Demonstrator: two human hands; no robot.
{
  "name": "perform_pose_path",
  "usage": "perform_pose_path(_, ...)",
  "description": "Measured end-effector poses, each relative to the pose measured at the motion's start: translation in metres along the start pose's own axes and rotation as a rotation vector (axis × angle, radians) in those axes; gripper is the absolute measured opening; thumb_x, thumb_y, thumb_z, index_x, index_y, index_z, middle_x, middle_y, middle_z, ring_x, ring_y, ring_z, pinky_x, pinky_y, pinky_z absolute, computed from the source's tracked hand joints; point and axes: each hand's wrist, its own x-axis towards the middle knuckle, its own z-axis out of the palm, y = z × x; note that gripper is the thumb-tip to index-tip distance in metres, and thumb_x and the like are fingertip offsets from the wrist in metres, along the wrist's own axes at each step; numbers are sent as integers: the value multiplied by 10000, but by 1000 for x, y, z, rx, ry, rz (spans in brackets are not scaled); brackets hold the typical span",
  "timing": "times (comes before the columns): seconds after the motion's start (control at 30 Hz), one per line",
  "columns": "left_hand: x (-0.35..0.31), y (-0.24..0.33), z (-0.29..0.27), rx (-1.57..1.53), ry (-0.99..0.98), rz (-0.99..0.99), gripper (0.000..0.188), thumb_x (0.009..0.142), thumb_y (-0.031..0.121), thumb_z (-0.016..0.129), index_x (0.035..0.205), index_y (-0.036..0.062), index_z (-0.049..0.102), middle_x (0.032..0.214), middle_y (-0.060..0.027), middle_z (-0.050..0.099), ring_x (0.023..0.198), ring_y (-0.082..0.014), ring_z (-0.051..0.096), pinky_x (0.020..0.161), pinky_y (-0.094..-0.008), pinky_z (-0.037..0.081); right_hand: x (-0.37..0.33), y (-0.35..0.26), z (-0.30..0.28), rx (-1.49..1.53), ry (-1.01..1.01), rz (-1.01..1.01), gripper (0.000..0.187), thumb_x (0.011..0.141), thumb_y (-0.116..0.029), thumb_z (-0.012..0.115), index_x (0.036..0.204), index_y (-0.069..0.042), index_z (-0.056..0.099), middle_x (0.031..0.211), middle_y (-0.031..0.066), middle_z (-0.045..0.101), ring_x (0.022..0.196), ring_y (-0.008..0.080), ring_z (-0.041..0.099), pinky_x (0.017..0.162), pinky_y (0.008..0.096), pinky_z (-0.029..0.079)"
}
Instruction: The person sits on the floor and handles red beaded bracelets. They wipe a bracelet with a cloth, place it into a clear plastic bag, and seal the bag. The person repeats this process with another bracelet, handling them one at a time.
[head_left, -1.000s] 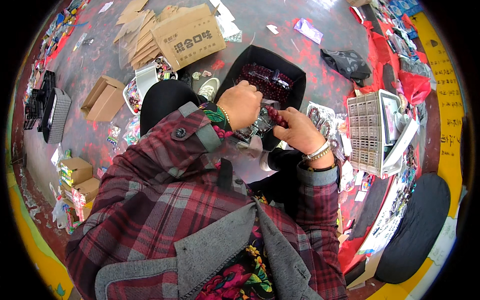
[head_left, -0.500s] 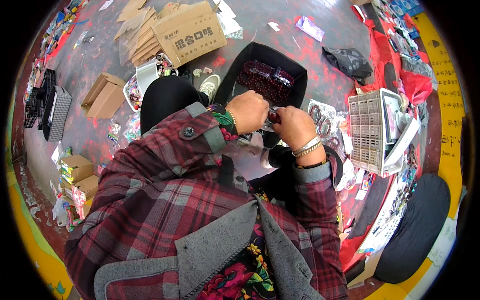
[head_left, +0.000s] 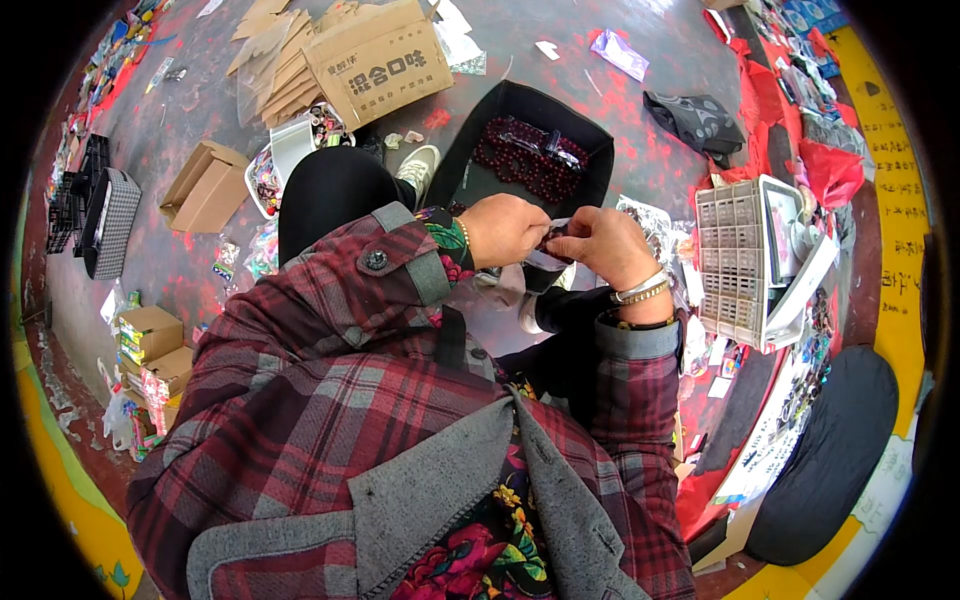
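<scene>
My left hand [head_left: 507, 231] and my right hand [head_left: 606, 246] meet in front of my knees, fingers closed. Between them is a small clear plastic bag [head_left: 546, 260] with something dark red at its mouth, partly covered by my fingers. The left hand pinches the bag's edge. At its other side, the right thumb and fingers press on the bag and the dark piece. Just beyond my hands stands an open black box [head_left: 583, 196], holding dark red beaded strings [head_left: 520, 160], some under shiny clear wrap.
At the far left are a printed cardboard box [head_left: 385, 65] and flattened cartons. A white tub [head_left: 291, 150] of small coloured items sits by my left knee. To the right stand a pale plastic basket [head_left: 728, 262] and a dark grey bag [head_left: 697, 122].
My right hand has turned and shifted slightly right, its fingers now over the bag's mouth. The left hand has moved slightly right and down. More of the clear bag shows.
</scene>
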Motion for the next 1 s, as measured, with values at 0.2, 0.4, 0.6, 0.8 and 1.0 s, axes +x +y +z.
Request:
perform_pose_path(0.2,-1,-3,5,-248,-8,-79,184,828,174,503,857,31,615,713,-147,595,659,-286,582,580,-368,444,4,2,5,-19,12,-52,314,786,-319,592,743,-10,633,657,189,585,627,364,568,586,404,455)
perform_pose_path(0.4,3,-7,3,-824,-144,-456,204,864,160,506,977,39,626,764,9,603,633,-73,535,557,-222,429,3,5,-4,686,-1,67,299,876,-281,549,919,12,596,736,50,596,652,111,562,559,246,468)
perform_pose_path(0.6,6,-3,-5,-820,-8,-446,218,853,188,530,970,37,635,720,0,595,603,-65,530,534,-228,444,1,19,-10,710,134,-120,206,800,-114,639,962,11,613,809,8,597,722,59,531,612,193,434)
perform_pose_path(0.8,6,-1,-12,-373,153,-184,280,820,264,524,857,15,646,678,-138,620,619,-223,611,578,-317,458,-1,15,-13,592,226,-57,171,767,-79,660,910,16,652,804,18,622,704,60,532,610,195,431)
perform_pose_path(1.0,8,-5,-17,-416,162,-116,282,812,263,526,868,13,644,710,-166,618,660,-256,620,597,-333,456,-2,11,-9,701,285,-98,198,753,-48,662,934,25,629,752,14,618,686,63,533,619,196,439)
